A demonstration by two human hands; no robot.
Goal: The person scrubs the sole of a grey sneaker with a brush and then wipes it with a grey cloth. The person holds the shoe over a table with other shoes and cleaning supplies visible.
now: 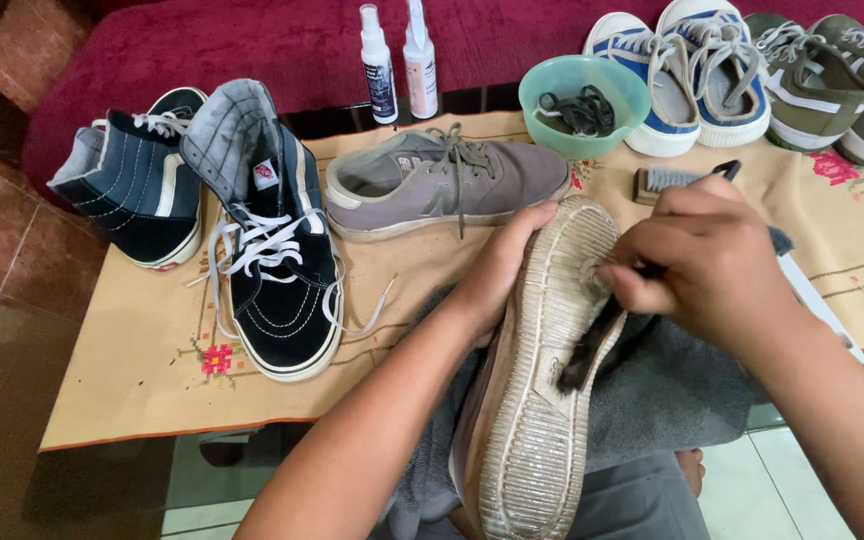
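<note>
My left hand (500, 262) grips the toe end of an upturned shoe (532, 400), its dirty pale ribbed sole facing up. My right hand (702, 265) holds a dark-handled brush (592, 345) whose bristles press on the sole's right edge. The shoe rests on a grey towel (672, 390) across my lap. A matching grey sneaker (442, 180) with laces lies on its side just beyond the hands on the beige embroidered cloth (152, 360).
Two dark blue high-top shoes (252, 240) stand at the left. A teal bowl (584, 105) holds dark laces. A small brush (667, 182) lies beside it. Blue-white sneakers (692, 75), olive sneakers (832, 85) and two spray bottles (399, 62) sit at the back.
</note>
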